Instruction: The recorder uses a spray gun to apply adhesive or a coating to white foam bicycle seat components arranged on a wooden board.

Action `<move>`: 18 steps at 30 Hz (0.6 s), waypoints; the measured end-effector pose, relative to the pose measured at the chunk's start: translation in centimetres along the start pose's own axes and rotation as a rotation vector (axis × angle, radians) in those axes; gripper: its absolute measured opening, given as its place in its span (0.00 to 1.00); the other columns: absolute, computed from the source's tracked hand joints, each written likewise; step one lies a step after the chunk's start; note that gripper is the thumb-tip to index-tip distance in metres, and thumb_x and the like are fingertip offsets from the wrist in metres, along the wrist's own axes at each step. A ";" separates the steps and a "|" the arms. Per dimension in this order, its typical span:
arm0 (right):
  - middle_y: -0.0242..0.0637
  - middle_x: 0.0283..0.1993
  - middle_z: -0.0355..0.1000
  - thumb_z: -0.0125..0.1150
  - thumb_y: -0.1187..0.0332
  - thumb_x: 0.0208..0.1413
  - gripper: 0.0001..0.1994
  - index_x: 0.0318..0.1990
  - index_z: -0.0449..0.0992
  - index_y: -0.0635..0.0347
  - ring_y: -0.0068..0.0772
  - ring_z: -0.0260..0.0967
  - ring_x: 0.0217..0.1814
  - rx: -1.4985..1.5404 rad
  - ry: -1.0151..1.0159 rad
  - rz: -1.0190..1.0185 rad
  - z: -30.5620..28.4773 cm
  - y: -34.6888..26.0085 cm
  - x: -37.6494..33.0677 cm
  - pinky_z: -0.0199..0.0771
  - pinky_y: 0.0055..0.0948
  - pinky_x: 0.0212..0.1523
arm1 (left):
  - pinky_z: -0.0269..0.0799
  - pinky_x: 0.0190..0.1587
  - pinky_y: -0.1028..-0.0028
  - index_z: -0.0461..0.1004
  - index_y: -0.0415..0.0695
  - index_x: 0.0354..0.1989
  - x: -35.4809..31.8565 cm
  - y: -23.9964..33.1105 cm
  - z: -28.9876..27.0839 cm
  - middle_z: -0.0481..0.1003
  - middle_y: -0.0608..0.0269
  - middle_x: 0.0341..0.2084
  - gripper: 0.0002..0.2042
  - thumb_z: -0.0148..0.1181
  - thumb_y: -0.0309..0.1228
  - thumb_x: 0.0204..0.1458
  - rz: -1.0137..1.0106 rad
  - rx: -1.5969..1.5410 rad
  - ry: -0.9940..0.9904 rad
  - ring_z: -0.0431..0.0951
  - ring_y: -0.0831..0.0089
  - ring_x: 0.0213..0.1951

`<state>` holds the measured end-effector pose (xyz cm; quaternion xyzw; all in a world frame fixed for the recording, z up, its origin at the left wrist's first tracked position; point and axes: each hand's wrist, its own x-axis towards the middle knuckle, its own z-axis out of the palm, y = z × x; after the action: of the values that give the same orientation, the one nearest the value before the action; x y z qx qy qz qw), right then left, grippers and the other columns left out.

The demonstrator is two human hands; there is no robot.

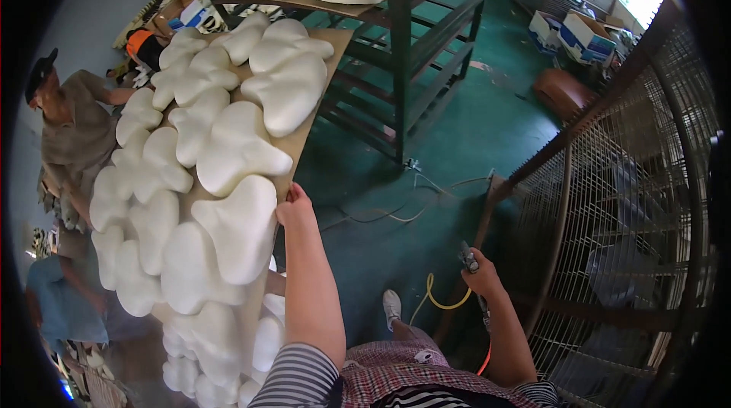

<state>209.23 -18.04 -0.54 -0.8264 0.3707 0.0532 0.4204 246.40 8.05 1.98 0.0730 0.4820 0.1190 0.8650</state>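
Observation:
My left hand grips the right edge of a large tan board, fingers closed around it. On the board lie several smooth white, lobed pieces that look like foam; the nearest white piece sits right beside my fingers. My right hand is wrapped round a metal spray gun, held low on my right, away from the board. A yellow hose hangs in a loop near it. Where the hose joins the gun is not plain to see.
Ahead stands a dark metal rack with more white pieces on its upper shelf. A large wire-mesh frame curves along my right. Another person stands beyond the board at left. A thin hose lies on the green floor, with boxes farther back.

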 end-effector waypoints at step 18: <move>0.30 0.39 0.69 0.59 0.76 0.51 0.27 0.60 0.60 0.64 0.19 0.67 0.37 0.353 -0.689 -0.257 1.9 -16.8 -6.6 0.70 0.21 0.40 | 0.71 0.37 0.75 0.72 0.39 0.46 -16.1 12.1 -11.2 0.76 0.64 0.29 0.13 0.48 0.34 0.57 -0.127 1.859 -1.579 0.76 0.77 0.30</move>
<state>215.93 -6.68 11.93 -0.7151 0.1054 0.2096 0.6585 227.04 15.34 12.15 0.6922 -0.2714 -0.3905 0.5429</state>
